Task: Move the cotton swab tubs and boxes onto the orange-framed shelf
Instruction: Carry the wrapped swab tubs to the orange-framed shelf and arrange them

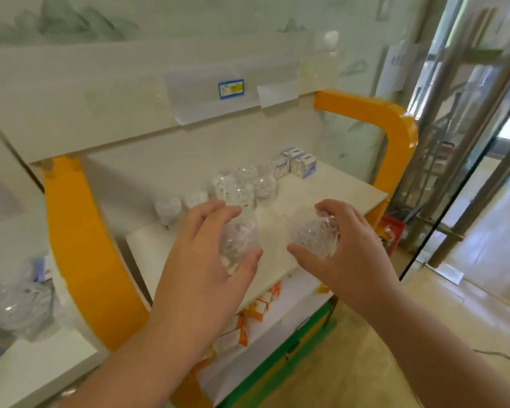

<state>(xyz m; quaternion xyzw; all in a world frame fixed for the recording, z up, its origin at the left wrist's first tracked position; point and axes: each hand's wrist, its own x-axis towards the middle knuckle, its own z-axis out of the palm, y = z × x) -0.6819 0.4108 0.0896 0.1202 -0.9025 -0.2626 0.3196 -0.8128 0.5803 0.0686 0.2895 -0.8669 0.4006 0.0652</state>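
Note:
My left hand [206, 260] grips a clear cotton swab tub [237, 241] over the front of the white shelf board [336, 189] in the orange-framed shelf [80, 245]. My right hand [348, 248] grips a second clear tub [314, 234] beside it. Behind them, several clear tubs [245, 187] stand in a cluster on the board. Two small white tubs [168, 209] stand to their left. Blue-and-white boxes [299, 164] sit at the back right corner.
A lower shelf holds orange-and-white boxes [259, 307] above a green frame [277, 366]. A clear plastic bag with packs [18, 298] lies on the neighbouring shelf at left. Glass doors with metal bars [460, 142] stand at right.

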